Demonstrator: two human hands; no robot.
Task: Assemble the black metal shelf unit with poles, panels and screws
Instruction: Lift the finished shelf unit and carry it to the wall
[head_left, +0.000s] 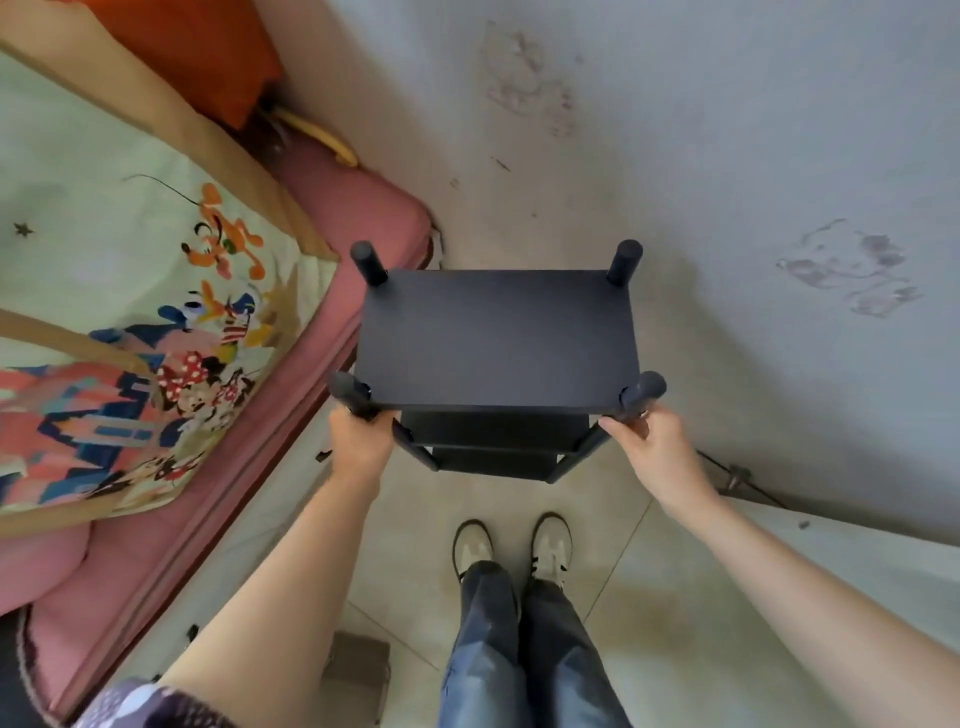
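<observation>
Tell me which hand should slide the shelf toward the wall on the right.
Probably the left. The left hand grips the near-left pole on the bed side, so it can push the shelf toward the wall. The right hand grips the near-right pole on the wall side and can only steady it.

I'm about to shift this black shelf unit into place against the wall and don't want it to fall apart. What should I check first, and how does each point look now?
1. Left hand grips the near-left black pole: ok.
2. Right hand grips the near-right black pole: ok.
3. Flat black top panel sits level between all four poles: ok.
4. Lower black panels are in place below it: ok; their screws: cannot tell.
5. Pink mattress edge lies right beside the unit's left side: not ok, it may catch.
6. Unit's feet on the tiled floor: cannot tell, hidden.
</observation>
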